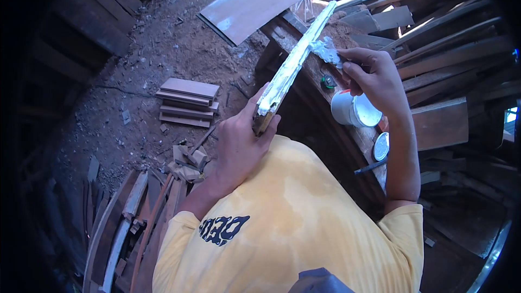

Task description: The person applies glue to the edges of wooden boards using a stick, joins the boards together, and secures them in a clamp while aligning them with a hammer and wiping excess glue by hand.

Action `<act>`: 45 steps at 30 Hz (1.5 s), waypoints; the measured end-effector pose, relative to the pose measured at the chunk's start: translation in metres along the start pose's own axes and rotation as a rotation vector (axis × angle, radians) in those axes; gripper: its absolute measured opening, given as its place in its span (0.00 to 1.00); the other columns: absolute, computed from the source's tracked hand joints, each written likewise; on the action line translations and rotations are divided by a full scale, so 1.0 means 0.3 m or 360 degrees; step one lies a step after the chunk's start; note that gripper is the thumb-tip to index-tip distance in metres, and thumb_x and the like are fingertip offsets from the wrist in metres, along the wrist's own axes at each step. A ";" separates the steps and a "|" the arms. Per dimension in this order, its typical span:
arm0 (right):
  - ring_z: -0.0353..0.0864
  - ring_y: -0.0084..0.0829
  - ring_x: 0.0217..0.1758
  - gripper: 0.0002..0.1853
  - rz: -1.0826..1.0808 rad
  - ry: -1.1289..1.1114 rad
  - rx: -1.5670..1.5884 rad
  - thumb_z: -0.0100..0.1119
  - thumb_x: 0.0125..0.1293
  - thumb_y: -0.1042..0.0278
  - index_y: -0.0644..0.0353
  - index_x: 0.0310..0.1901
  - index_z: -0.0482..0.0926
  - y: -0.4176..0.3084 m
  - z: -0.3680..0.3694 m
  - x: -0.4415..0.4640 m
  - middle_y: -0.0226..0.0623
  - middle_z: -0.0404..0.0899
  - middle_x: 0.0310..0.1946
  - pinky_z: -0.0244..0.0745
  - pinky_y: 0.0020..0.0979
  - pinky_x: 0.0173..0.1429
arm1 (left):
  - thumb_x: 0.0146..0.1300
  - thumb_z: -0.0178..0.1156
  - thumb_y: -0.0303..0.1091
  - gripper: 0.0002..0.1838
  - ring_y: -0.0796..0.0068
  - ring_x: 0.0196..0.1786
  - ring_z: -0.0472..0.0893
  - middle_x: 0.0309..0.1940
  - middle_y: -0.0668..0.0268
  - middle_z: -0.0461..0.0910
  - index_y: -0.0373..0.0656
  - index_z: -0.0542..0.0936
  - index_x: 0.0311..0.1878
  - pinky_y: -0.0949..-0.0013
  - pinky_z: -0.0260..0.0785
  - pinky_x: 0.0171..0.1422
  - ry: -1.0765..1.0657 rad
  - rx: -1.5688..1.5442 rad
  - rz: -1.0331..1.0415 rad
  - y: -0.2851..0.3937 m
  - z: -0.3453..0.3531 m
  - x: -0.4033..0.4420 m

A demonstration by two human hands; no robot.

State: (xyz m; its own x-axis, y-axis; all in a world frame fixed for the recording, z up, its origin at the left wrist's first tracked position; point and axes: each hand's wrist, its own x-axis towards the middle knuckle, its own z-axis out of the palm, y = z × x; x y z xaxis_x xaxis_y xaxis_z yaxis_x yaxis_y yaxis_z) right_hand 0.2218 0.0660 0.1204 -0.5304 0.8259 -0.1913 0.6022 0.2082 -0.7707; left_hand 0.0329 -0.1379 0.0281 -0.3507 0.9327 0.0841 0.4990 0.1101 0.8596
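Your right hand (374, 78), right of centre, pinches a white-smeared spreader (327, 53) whose tip meets the strip's right edge. Your left hand (244, 135), at centre, is closed around the near, bare end of the strip (296, 62), which slants to the upper centre of the frame, coated in white paste.

The strip appears held by one end only, so a hard push from the spreader could twist it in your grip. The paste lies thick and ragged; a clump could drop onto the bench (316, 78) or the tape (328, 81) below. Your left fingers sit close to the coating and could smear it. Your shirt (287, 195), just below, could catch paste if the near end dips.

Beyond your right hand, the white bucket (347, 108) is on the bench, right of centre; I can't tell what is inside. Your right wrist passes near it in the picture, so a careless swing might knock it. Below it is a white disc (382, 146), perhaps its lid.
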 end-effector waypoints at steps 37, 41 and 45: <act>0.79 0.19 0.40 0.16 -0.0273 0.0502 0.0770 0.55 0.81 0.69 0.59 0.66 0.78 0.571 0.209 0.512 0.32 0.81 0.46 0.77 0.23 0.48 | 0.67 0.74 0.41 0.20 0.57 0.35 0.91 0.31 0.49 0.88 0.30 0.87 0.49 0.60 0.80 0.41 0.0131 -0.0225 -0.0278 -0.056 -0.009 -0.017; 0.80 0.25 0.45 0.17 -0.0430 0.0718 0.0399 0.57 0.78 0.71 0.56 0.66 0.80 0.611 0.257 0.529 0.34 0.81 0.46 0.78 0.29 0.52 | 0.66 0.74 0.40 0.21 0.57 0.37 0.92 0.33 0.48 0.89 0.30 0.86 0.50 0.61 0.80 0.43 0.0107 -0.0166 -0.0382 -0.024 -0.016 -0.009; 0.83 0.45 0.47 0.18 -0.0549 0.0871 -0.0157 0.58 0.74 0.74 0.57 0.63 0.81 0.570 0.233 0.447 0.45 0.80 0.50 0.78 0.41 0.55 | 0.66 0.74 0.39 0.21 0.59 0.40 0.92 0.36 0.49 0.90 0.30 0.86 0.52 0.62 0.81 0.45 0.0154 -0.0194 -0.0377 -0.015 -0.015 0.007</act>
State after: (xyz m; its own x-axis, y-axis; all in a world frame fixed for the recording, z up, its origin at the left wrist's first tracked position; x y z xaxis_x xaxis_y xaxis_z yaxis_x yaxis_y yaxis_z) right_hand 0.2118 0.1758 -0.0795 -0.3383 0.8449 0.4144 0.5175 0.5348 -0.6679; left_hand 0.0263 -0.1381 0.0266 -0.5233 0.8481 -0.0836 0.2973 0.2736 0.9148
